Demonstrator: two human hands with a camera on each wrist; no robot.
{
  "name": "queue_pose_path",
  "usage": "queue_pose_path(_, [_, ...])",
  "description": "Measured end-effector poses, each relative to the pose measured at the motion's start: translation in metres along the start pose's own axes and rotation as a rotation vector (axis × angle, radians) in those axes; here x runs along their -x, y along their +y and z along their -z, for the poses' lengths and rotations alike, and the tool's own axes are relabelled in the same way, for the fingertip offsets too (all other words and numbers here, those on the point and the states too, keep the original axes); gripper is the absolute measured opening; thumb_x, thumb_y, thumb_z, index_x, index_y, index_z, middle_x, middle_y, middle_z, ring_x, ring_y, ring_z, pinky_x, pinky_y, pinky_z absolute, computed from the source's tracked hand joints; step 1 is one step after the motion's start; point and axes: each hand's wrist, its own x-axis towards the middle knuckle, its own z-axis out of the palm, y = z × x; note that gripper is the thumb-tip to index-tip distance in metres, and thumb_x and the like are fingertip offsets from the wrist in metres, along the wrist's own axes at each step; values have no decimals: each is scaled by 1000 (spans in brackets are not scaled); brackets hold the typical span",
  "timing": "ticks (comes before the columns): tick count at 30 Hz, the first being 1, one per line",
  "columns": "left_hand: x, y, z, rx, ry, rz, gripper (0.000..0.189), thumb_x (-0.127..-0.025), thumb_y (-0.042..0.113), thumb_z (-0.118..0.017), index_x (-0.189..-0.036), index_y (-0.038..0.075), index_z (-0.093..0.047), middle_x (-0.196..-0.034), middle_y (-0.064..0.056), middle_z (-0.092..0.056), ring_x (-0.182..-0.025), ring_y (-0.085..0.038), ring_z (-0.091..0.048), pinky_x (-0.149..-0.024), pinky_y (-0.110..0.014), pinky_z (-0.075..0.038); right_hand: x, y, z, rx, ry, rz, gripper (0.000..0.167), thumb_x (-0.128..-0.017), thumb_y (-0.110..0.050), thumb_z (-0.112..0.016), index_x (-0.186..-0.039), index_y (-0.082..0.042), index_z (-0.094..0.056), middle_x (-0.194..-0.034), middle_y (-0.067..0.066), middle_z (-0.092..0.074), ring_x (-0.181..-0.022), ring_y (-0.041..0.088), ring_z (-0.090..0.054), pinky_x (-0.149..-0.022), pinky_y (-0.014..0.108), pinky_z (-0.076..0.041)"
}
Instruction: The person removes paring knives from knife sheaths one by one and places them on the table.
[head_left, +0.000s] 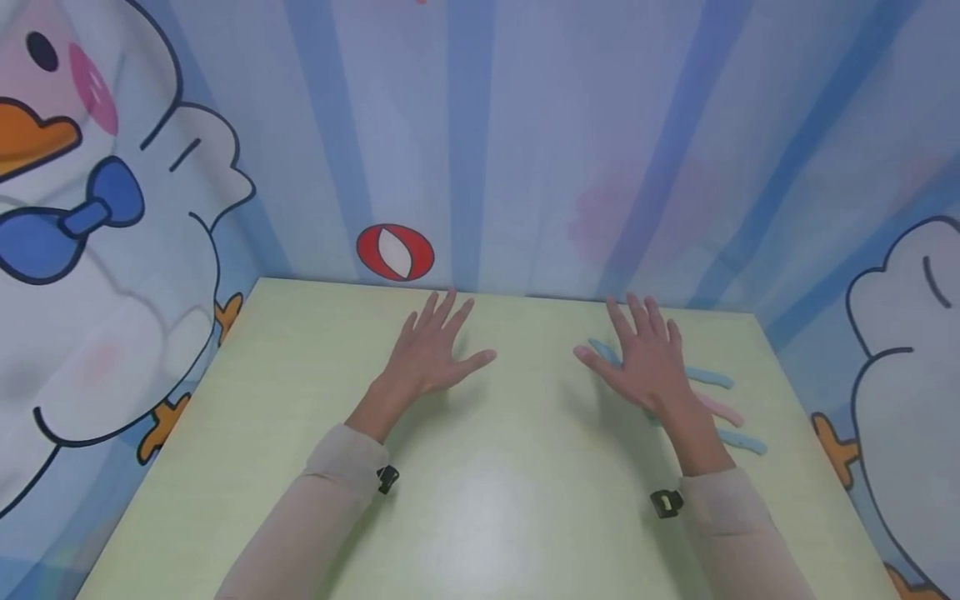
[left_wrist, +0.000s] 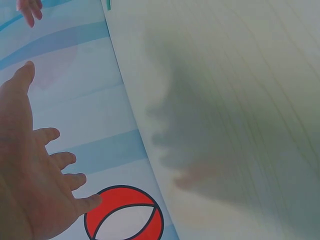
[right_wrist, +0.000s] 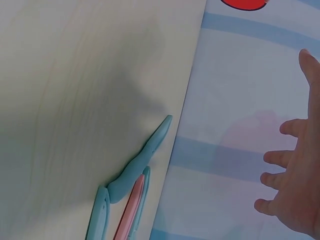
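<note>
Both hands are held over the table with fingers straight and spread, nothing in them. On the left is my left hand [head_left: 431, 350], palm down, thumb pointing inward; its palm [left_wrist: 35, 175] shows in the left wrist view. My right hand [head_left: 647, 358] hovers over several slim knife-shaped pieces and partly hides them in the head view. Among these are a light-blue piece with a pointed tip [right_wrist: 140, 162], a second light-blue piece [right_wrist: 97, 215] and a pink one [right_wrist: 130, 207]. Their handle ends, such as the nearest blue end [head_left: 742, 442], stick out to the right of the hand.
A pale wood-grain table [head_left: 510, 500] spreads below. Behind it rises a blue-striped backdrop [head_left: 525, 150] with a red-and-white ball picture [head_left: 395, 252]. Cartoon ducks [head_left: 90, 333] are printed at both sides. Each sleeve cuff has a small black clip [head_left: 666, 503] by it.
</note>
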Motion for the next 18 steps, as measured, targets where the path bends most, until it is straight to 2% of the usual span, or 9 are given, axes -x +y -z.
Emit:
queue_pose_path(11, [1,-2,-2,7,6,2,97,-95,82,-40,-172,27,-14,-179,-4,-4,-164,-34,0,-128,-62,-9,-2,1,1,-9,-8,16,98,-99,-73,-50,-170,-14,-18,-174,23,-15,-159,50,-10,-118,76,-15])
queue_pose_path(18, [-1,1,-1,-20,51,-39,97,-97,77,-46,-172,24,-14,-178,-6,-7,-164,-34,0,-129,-58,-10,-5,7,7,18,-12,37,96,-100,-69,-53,-171,-16,-18,-174,22,-16,-158,50,-14,-115,77,-21])
